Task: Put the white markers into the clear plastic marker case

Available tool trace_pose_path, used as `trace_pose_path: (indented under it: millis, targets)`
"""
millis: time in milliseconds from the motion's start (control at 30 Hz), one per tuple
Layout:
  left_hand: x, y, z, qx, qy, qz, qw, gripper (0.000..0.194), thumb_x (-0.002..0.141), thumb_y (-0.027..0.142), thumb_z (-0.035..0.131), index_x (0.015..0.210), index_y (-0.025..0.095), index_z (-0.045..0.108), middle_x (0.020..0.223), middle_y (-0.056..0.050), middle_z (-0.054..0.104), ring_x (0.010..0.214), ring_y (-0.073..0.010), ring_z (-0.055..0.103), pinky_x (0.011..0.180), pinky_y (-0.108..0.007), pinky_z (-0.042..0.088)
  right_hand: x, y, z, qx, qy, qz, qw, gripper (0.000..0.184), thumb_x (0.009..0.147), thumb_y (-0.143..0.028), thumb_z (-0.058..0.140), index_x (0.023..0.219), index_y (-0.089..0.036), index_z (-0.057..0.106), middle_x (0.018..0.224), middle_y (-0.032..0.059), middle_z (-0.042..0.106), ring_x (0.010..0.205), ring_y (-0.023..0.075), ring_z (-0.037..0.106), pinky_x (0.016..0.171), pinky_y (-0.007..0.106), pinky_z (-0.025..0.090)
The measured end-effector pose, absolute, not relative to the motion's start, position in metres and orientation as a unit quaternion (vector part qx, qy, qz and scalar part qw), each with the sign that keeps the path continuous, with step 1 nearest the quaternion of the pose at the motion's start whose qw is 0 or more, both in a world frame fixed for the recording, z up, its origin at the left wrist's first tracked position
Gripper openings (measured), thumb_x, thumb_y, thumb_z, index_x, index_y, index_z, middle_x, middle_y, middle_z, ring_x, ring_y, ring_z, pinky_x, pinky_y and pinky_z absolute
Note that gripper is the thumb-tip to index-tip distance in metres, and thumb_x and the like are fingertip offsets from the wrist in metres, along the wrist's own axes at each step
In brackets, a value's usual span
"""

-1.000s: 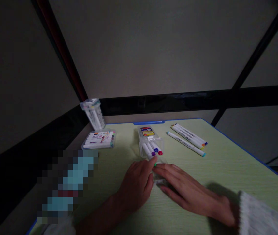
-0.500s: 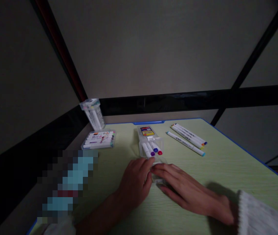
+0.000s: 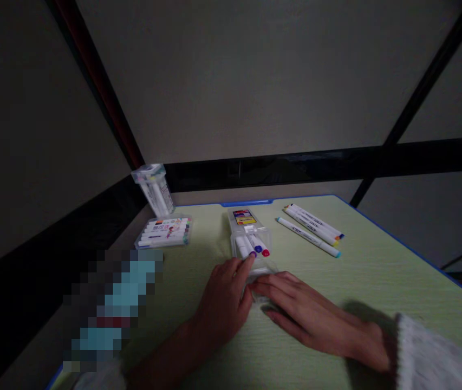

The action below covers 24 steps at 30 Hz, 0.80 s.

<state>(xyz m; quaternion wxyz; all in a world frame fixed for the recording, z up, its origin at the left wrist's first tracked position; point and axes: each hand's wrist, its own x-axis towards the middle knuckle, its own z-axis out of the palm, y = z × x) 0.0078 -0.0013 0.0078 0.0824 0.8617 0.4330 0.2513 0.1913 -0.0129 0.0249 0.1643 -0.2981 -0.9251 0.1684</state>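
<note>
A clear plastic marker case (image 3: 231,233) lies on the table with its near flap folded out towards me. Inside are white markers with purple, blue and red (image 3: 266,253) ends facing me. My left hand (image 3: 227,298) grips the left side of the case's near end, its index fingertip at the purple-ended marker (image 3: 252,254). From the other side my right hand (image 3: 295,309) holds the near flap (image 3: 264,265), fingers laid together over it. My fingers hide part of the flap.
Several loose white markers (image 3: 314,225) lie to the right, with a blue-ended marker (image 3: 307,236) nearest. At the left are a flat marker pack (image 3: 166,232) and an upright clear box (image 3: 157,192) of markers. A pixelated patch covers the left edge of the table (image 3: 377,271).
My left index finger has shifted slightly forward, onto the purple marker end. My right hand stays almost where it was on the flap.
</note>
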Motion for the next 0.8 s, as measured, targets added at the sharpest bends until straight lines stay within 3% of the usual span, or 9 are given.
trace_pose_path:
  millis: [500,800]
  targets:
    - [0.008,-0.0004,0.0054,0.856,0.438,0.258,0.093,0.055,0.077,0.008,0.038,0.131,0.014,0.029,0.107,-0.012,0.052,0.095,-0.025,0.049,0.085,-0.043,0.044,0.1919,-0.013,0.0243,-0.304,-0.928,0.163,0.143,0.036,0.087,-0.016,0.042,0.123,-0.015,0.04,0.105,0.0097,0.056,0.099,0.0223,0.049,0.091,0.042,0.037]
    - [0.0068,0.0015,0.0017,0.848,0.432,0.29,0.099,0.048,0.074,0.007,0.04,0.122,0.013,0.035,0.108,-0.013,0.053,0.098,-0.0253,0.051,0.086,-0.044,0.044,0.1903,-0.0118,0.0247,-0.304,-0.928,0.156,0.147,0.038,0.086,-0.016,0.042,0.124,-0.015,0.041,0.102,0.0098,0.057,0.098,0.0223,0.05,0.09,0.042,0.037]
